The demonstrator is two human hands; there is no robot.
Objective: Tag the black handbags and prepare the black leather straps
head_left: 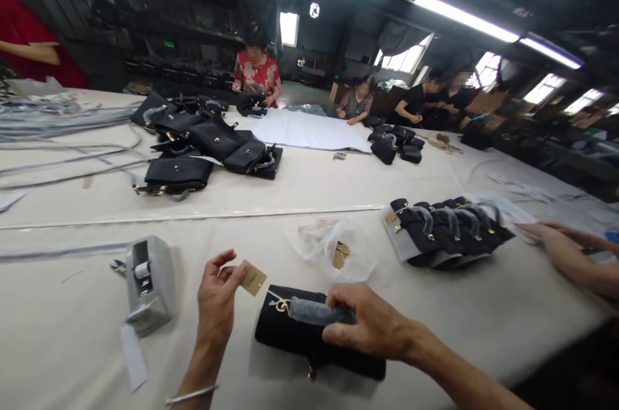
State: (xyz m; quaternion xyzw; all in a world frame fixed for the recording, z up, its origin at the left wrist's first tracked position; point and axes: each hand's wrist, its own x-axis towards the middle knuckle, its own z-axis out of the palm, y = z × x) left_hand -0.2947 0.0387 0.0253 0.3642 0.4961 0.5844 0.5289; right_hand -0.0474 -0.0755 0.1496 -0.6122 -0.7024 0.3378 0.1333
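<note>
A small black handbag (290,336) lies on the white table (300,191) right in front of me, its strap wrapped in grey film. My right hand (370,323) is closed on that wrapped strap (314,312) near a gold ring. My left hand (215,300) hovers just left of the bag and pinches a small brown paper tag (253,278) between thumb and fingertips.
A grey tape dispenser (147,284) stands at my left, a clear plastic bag (333,249) with tags beyond the handbag. A row of wrapped black bags (449,229) lies at right, where another person's hand (556,242) rests. More bags (203,146) pile up farther back; several people work there.
</note>
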